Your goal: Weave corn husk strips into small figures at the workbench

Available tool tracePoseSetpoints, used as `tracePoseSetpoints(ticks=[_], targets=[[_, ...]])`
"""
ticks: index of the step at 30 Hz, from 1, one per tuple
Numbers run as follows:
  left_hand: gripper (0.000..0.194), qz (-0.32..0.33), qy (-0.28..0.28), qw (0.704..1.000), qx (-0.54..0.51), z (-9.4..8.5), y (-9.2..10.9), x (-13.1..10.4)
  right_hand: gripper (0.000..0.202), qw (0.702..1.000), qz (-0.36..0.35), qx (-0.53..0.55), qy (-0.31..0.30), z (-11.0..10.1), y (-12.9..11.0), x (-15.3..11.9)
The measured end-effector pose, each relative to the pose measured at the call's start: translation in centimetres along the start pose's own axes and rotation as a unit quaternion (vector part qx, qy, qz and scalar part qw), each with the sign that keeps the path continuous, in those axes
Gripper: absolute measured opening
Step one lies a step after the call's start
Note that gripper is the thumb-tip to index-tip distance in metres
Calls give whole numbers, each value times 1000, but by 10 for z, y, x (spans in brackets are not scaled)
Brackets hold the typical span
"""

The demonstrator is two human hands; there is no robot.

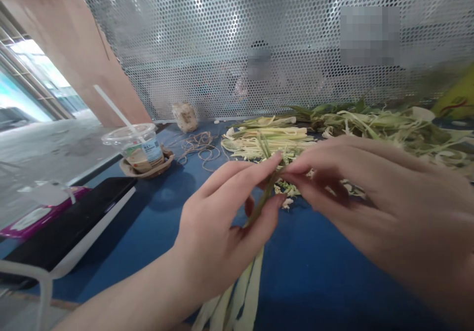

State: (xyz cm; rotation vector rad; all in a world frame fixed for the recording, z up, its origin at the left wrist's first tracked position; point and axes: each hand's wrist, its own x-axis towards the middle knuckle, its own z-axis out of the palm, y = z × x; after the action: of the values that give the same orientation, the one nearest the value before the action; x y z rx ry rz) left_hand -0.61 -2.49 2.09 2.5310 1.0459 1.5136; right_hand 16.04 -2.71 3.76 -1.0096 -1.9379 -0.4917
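Note:
My left hand (222,222) pinches a thin green plant stalk (261,205) between thumb and fingers, low over the blue table (155,222). My right hand (370,198) comes in from the right and grips the upper end of the same stalk with its fingertips. Pale yellow-green strips (244,291) hang down from under my left hand toward the table's front edge. Just behind the hands lie small pale trimmings (287,189) and a pile of stripped pale stalks (266,141).
A heap of green leaves and husks (377,121) fills the back right. A lidded plastic cup with a straw (138,148) stands at the left, beside loose twine (198,146). A dark phone (70,217) lies far left. A perforated metal screen (222,40) closes off the back.

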Motion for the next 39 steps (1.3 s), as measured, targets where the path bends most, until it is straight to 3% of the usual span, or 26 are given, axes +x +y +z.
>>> tracePoseSetpoints(ticks=[3,5,9,13,19,24,30,33,39], targets=[[39,9,10,1000,4,0,1,0,15,997,-23,-21,66,2,-4,-4],[36,15,13,1000,17,-1,3,1,17,997,-10,-17,77,3,-7,-5],[36,41,19,995,85,-3,5,3,8,994,90,56,31,5,-11,-3],[37,64,19,989,130,-4,5,3,4,964,187,186,-14,4,-9,0],[35,89,19,985,146,-3,3,2,12,941,239,238,-31,1,-5,6],[37,96,6,988,124,-3,2,3,12,927,284,226,-92,-3,-8,10],[43,78,8,991,110,-1,0,1,13,937,288,192,-51,-9,-17,7],[45,69,1,992,106,-3,-1,1,9,916,305,244,-89,-11,-13,10],[45,27,-27,998,53,-7,1,4,9,867,295,327,-232,-10,6,16]])
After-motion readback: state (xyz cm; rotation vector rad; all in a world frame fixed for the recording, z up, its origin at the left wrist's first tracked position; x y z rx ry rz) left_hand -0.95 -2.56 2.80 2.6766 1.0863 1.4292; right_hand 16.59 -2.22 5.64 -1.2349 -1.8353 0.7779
